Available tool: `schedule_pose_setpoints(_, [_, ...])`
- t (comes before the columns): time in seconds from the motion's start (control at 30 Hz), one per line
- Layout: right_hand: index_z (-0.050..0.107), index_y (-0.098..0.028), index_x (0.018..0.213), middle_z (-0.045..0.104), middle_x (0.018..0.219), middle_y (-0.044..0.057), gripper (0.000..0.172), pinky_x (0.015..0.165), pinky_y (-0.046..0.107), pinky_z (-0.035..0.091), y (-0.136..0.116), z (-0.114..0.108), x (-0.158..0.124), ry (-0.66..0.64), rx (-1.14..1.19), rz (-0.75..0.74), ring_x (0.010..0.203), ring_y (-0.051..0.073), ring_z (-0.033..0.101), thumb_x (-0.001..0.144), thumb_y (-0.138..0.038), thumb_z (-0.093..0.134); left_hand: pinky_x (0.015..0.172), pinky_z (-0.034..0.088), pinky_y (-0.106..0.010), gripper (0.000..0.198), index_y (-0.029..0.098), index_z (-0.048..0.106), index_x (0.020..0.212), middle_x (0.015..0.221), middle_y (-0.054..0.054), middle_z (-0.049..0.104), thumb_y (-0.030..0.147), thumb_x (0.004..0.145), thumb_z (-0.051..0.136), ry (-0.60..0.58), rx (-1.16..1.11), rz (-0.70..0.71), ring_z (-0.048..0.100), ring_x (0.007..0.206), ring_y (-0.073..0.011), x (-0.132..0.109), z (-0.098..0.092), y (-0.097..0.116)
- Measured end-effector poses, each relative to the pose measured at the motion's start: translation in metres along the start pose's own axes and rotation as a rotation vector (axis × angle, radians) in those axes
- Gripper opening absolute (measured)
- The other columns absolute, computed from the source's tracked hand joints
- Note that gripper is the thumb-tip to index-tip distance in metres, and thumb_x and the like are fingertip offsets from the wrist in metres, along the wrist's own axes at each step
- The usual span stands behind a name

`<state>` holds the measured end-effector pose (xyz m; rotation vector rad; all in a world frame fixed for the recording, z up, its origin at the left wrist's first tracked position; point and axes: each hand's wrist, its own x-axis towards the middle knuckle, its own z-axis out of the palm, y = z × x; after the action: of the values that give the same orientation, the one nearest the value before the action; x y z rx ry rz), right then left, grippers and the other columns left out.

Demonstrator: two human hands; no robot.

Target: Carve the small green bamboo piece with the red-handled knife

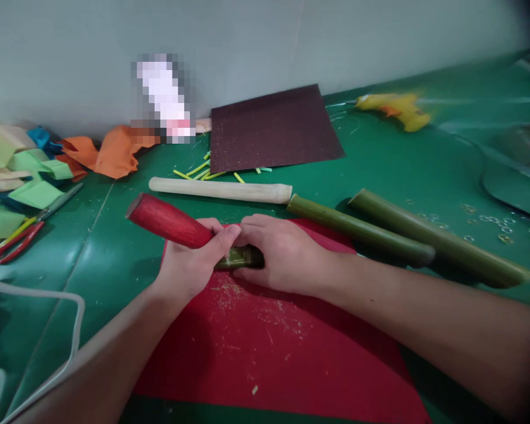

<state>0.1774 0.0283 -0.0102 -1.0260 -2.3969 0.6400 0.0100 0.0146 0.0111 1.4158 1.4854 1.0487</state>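
Observation:
My left hand [193, 262] is wrapped round a red wooden handle [165, 221] that sticks up to the left. My right hand [280, 253] is closed over a short green bamboo piece [241, 257], pressing it onto a red sheet [269, 347]. The handle's working end is hidden between the two hands. Fine shavings lie scattered on the red sheet just below the hands.
A pale peeled bamboo stick [221, 189] and two long green bamboo lengths [362, 229] [437, 244] lie behind on the green table [401, 171]. Dark glitter sheet [271, 126], yellow glue gun [395, 109], red-handled scissors [26, 232], folded coloured paper [30, 171], white cable [66, 347].

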Motion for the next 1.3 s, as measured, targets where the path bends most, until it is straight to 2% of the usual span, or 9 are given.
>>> schedule_pose_setpoints(0.23, [0.069, -0.014, 0.097, 0.065, 0.091, 0.006, 0.028, 0.071, 0.029, 0.042, -0.001, 0.000, -0.001, 0.005, -0.049, -0.050, 0.081, 0.018, 0.056, 0.074, -0.029, 0.076, 0.048, 0.037, -0.018, 0.028, 0.018, 0.056, 0.058, 0.050, 0.005, 0.046, 0.032, 0.078, 0.070, 0.006, 0.076, -0.024, 0.041, 0.049, -0.0063, 0.003, -0.003, -0.002])
schedule_pose_setpoints(0.33, [0.069, -0.014, 0.100, 0.066, 0.094, 0.006, 0.030, 0.073, 0.029, 0.043, -0.001, 0.000, -0.001, -0.005, -0.023, -0.038, 0.084, 0.018, 0.057, 0.074, -0.029, 0.076, 0.044, 0.033, -0.019, 0.035, 0.018, 0.053, 0.056, 0.047, 0.005, 0.042, 0.037, 0.083, 0.066, 0.003, 0.001, -0.027, 0.036, 0.046, -0.0064, 0.002, -0.005, -0.008])
schedule_pose_setpoints(0.57, [0.068, -0.014, 0.094, 0.059, 0.081, 0.002, 0.024, 0.064, 0.026, 0.036, 0.002, 0.000, 0.000, -0.012, 0.005, -0.050, 0.074, 0.015, 0.050, 0.075, -0.028, 0.074, 0.047, 0.028, -0.025, 0.051, 0.017, 0.058, 0.057, 0.050, 0.002, 0.042, 0.056, 0.089, 0.053, -0.218, -0.142, 0.237, 0.034, 0.046, -0.0076, 0.002, -0.015, -0.023])
schedule_pose_setpoints(0.63, [0.067, -0.015, 0.092, 0.057, 0.080, 0.001, 0.022, 0.062, 0.026, 0.034, 0.002, -0.001, 0.000, -0.021, 0.013, -0.040, 0.073, 0.014, 0.049, 0.076, -0.028, 0.074, 0.047, 0.027, -0.026, 0.053, 0.018, 0.061, 0.060, 0.050, 0.001, 0.042, 0.058, 0.091, 0.048, -0.249, -0.177, 0.242, 0.035, 0.046, -0.0086, 0.003, -0.016, -0.024])
schedule_pose_setpoints(0.77, [0.067, -0.017, 0.091, 0.057, 0.080, 0.001, 0.021, 0.062, 0.026, 0.034, 0.001, -0.003, 0.000, -0.045, 0.005, -0.013, 0.073, 0.015, 0.049, 0.076, -0.030, 0.073, 0.045, 0.028, -0.025, 0.038, 0.019, 0.064, 0.068, 0.047, 0.002, 0.042, 0.045, 0.092, 0.049, -0.212, -0.221, 0.195, 0.034, 0.044, -0.0093, 0.001, -0.017, -0.023])
schedule_pose_setpoints(0.93, [0.069, -0.016, 0.098, 0.063, 0.090, 0.004, 0.025, 0.070, 0.027, 0.040, 0.001, -0.004, -0.001, -0.064, 0.044, -0.003, 0.084, 0.017, 0.055, 0.078, -0.031, 0.073, 0.044, 0.030, -0.023, 0.013, 0.021, 0.060, 0.076, 0.052, 0.004, 0.049, 0.028, 0.085, 0.056, -0.122, -0.259, 0.234, 0.038, 0.044, -0.0089, -0.003, -0.018, -0.020])
schedule_pose_setpoints(1.03, [0.069, -0.015, 0.099, 0.065, 0.092, 0.005, 0.026, 0.071, 0.027, 0.041, 0.003, -0.005, -0.001, -0.067, 0.057, -0.043, 0.085, 0.017, 0.056, 0.078, -0.030, 0.073, 0.048, 0.038, -0.025, 0.015, 0.021, 0.061, 0.069, 0.057, 0.002, 0.055, 0.029, 0.081, 0.064, -0.054, -0.152, 0.269, 0.045, 0.048, -0.0102, -0.003, -0.020, -0.017])
schedule_pose_setpoints(1.13, [0.070, -0.015, 0.099, 0.065, 0.091, 0.004, 0.026, 0.069, 0.026, 0.041, 0.003, -0.007, -0.001, -0.080, 0.053, -0.070, 0.082, 0.016, 0.056, 0.078, -0.029, 0.075, 0.055, 0.044, -0.026, 0.019, 0.021, 0.060, 0.063, 0.058, 0.002, 0.058, 0.027, 0.079, 0.069, -0.092, -0.086, 0.271, 0.051, 0.054, -0.0115, -0.003, -0.020, -0.014])
schedule_pose_setpoints(1.3, [0.070, -0.016, 0.100, 0.065, 0.092, 0.004, 0.027, 0.070, 0.026, 0.042, 0.003, -0.009, -0.001, -0.100, 0.071, -0.094, 0.084, 0.017, 0.057, 0.077, -0.029, 0.076, 0.054, 0.041, -0.025, 0.027, 0.020, 0.059, 0.061, 0.057, 0.002, 0.056, 0.034, 0.083, 0.067, -0.125, -0.121, 0.303, 0.048, 0.053, -0.0105, -0.001, -0.020, -0.018])
